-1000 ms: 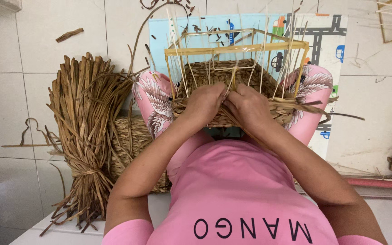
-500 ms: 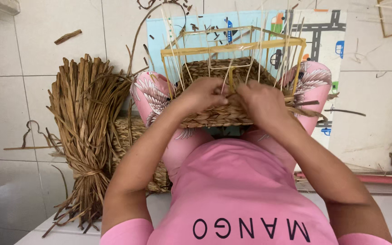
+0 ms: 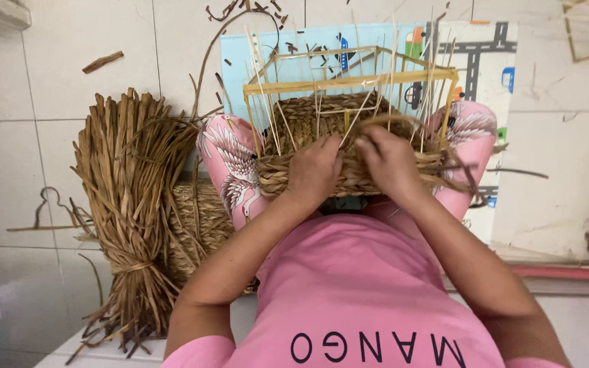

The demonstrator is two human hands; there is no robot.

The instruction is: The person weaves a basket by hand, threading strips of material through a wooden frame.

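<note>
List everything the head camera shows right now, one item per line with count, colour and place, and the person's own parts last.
half-woven basket: one, brown braided, on the lap between the knees
wooden frame: one, pale yellow, above the basket with thin upright sticks
bundle of dried straw: one, brown, tied low, standing at left
coiled braid: one, brown, behind the bundle
play mat: one, light blue and white, under the basket
tiled floor: white, scattered straw bits
knees: two, pink patterned trousers
left hand: grip on the basket's near wall
right hand: grip on a straw strand at the wall
</note>
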